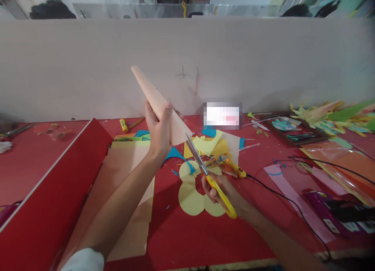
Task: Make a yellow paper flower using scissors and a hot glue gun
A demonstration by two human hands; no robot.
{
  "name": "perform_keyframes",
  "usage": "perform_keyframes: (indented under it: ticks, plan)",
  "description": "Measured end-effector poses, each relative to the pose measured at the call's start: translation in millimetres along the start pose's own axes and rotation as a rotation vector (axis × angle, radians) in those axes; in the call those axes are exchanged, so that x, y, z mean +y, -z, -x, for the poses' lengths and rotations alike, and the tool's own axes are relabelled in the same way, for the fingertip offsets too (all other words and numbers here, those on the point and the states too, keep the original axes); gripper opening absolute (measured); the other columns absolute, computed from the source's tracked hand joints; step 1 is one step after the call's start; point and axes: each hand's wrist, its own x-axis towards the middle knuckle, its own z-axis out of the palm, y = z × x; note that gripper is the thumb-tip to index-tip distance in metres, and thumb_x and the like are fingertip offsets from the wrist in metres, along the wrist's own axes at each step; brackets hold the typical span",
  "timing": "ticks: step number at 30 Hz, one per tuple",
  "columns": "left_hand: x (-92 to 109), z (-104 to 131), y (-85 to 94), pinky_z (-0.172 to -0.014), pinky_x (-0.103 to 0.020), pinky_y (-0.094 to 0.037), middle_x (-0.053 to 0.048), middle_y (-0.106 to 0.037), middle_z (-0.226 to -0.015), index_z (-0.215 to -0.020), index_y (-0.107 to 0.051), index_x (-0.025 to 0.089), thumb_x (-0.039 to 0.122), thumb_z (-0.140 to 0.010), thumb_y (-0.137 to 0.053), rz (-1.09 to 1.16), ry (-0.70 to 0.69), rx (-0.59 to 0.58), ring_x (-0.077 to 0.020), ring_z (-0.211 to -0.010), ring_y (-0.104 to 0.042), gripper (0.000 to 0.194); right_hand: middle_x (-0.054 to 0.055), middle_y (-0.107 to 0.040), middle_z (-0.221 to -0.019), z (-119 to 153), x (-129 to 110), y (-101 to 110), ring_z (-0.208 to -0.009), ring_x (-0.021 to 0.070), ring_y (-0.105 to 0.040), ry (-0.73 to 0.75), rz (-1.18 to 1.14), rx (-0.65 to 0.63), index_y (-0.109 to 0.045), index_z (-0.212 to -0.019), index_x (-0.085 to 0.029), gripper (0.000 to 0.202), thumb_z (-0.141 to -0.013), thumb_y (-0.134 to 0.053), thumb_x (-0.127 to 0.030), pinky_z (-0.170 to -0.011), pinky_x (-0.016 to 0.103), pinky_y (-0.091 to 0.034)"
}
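My left hand (159, 130) is wrapped round a long cone of rolled pale peach paper (154, 95), raised above the table with its narrow end up and to the left. Yellow-handled scissors (200, 161) are held in my right hand (219, 189). Their tips meet the lower right edge of the cone, and the blades look nearly closed. Below them a pale yellow flower-shaped paper (190, 198) lies on the red table (172, 239), partly hidden by my right hand. Yellow and blue paper scraps (175, 153) are spread behind it.
Stacked peach sheets (125, 224) lie at left beside a red divider (58, 185). A yellow glue gun (234, 167) trails a black cord rightward. Further right are a pink strip (299, 200), a dark tray (316, 136) and paper fringes (336, 113). A grey panel (117, 48) stands behind.
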Motion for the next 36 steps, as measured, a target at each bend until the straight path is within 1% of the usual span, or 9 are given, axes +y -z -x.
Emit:
perform_keyframes:
  ticks: [7, 11, 14, 19, 23, 27, 30, 33, 36]
  plan:
    - [1, 1, 0.1, -0.058, -0.026, -0.053, 0.001, -0.062, -0.086, -0.107, -0.053, 0.029, 0.055, -0.086, -0.079, 0.022, -0.026, -0.045, -0.0150, -0.070, -0.067, 0.043, -0.009, -0.043, -0.052, -2, 7, 0, -0.038, 0.0057, -0.028, -0.130, -0.070, 0.092, -0.047, -0.072, -0.023, 0.037, -0.076, -0.071, -0.051, -0.037, 0.023, -0.023]
    - [5, 0, 0.3, -0.053, -0.027, -0.051, -0.001, -0.064, -0.090, -0.107, -0.054, 0.030, 0.057, -0.087, -0.077, 0.069, -0.032, -0.095, -0.0158, -0.066, -0.064, 0.041, -0.006, -0.045, -0.058, -2, 8, 2, -0.042, 0.0066, -0.029, -0.014, -0.014, 0.027, -0.048, -0.075, -0.023, 0.051, -0.085, -0.061, -0.071, -0.040, 0.024, -0.022]
    - [8, 0, -0.9, -0.054, -0.026, -0.052, 0.001, -0.061, -0.084, -0.114, -0.056, 0.032, 0.052, -0.082, -0.083, 0.064, -0.023, -0.051, -0.0152, -0.065, -0.063, 0.046, -0.002, -0.049, -0.073, -1, 8, 3, -0.052, 0.0084, -0.033, 0.152, 0.108, -0.023, -0.051, -0.084, -0.022, 0.064, -0.083, -0.059, -0.086, -0.044, 0.025, -0.024]
    - [11, 0, -3.6, -0.056, -0.027, -0.055, 0.003, -0.059, -0.080, -0.126, -0.056, 0.035, 0.052, -0.080, -0.085, 0.048, -0.011, 0.014, -0.0149, -0.063, -0.063, 0.056, -0.001, -0.047, -0.076, -2, 13, 5, -0.061, 0.0116, -0.035, 0.240, 0.196, -0.094, -0.049, -0.088, -0.023, 0.069, -0.084, -0.049, -0.093, -0.047, 0.025, -0.026]
    - [7, 3, -5.3, -0.056, -0.026, -0.055, 0.005, -0.057, -0.077, -0.129, -0.056, 0.037, 0.047, -0.082, -0.085, 0.047, -0.011, 0.025, -0.0143, -0.064, -0.065, 0.056, -0.004, -0.046, -0.071, -2, 16, 6, -0.056, 0.0089, -0.033, 0.183, 0.136, -0.093, -0.049, -0.084, -0.022, 0.070, -0.079, -0.058, -0.091, -0.046, 0.024, -0.025]
    - [2, 4, -4.4, -0.056, -0.025, -0.054, 0.005, -0.057, -0.078, -0.130, -0.055, 0.037, 0.048, -0.082, -0.085, 0.023, -0.015, 0.030, -0.0142, -0.065, -0.067, 0.058, -0.006, -0.045, -0.063, 0, 9, 2, -0.048, 0.0066, -0.031, 0.010, -0.012, -0.035, -0.049, -0.082, -0.022, 0.065, -0.079, -0.063, -0.086, -0.044, 0.023, -0.024]
    - [-1, 4, -2.7, -0.059, -0.026, -0.054, 0.004, -0.059, -0.079, -0.125, -0.056, 0.035, 0.054, -0.084, -0.082, -0.047, -0.030, 0.016, -0.0146, -0.068, -0.067, 0.052, -0.006, -0.046, -0.059, -1, 4, -2, -0.043, 0.0058, -0.030, -0.067, -0.070, 0.032, -0.050, -0.075, -0.022, 0.052, -0.082, -0.065, -0.071, -0.041, 0.023, -0.021]
    - [-2, 4, -1.4, -0.061, -0.026, -0.055, 0.003, -0.061, -0.082, -0.117, -0.056, 0.033, 0.057, -0.088, -0.076, -0.031, -0.049, -0.018, -0.0149, -0.071, -0.068, 0.042, -0.008, -0.044, -0.054, -2, 5, -3, -0.040, 0.0055, -0.031, -0.087, -0.091, 0.058, -0.049, -0.071, -0.022, 0.040, -0.076, -0.071, -0.055, -0.039, 0.022, -0.019]
    - [-2, 4, -0.7, -0.061, -0.028, -0.055, 0.000, -0.064, -0.089, -0.111, -0.054, 0.031, 0.057, -0.091, -0.072, 0.035, -0.036, -0.075, -0.0165, -0.075, -0.068, 0.037, -0.008, -0.043, -0.054, -2, 6, -1, -0.038, 0.0054, -0.032, -0.093, -0.090, 0.066, -0.047, -0.070, -0.022, 0.040, -0.073, -0.074, -0.051, -0.038, 0.023, -0.021]
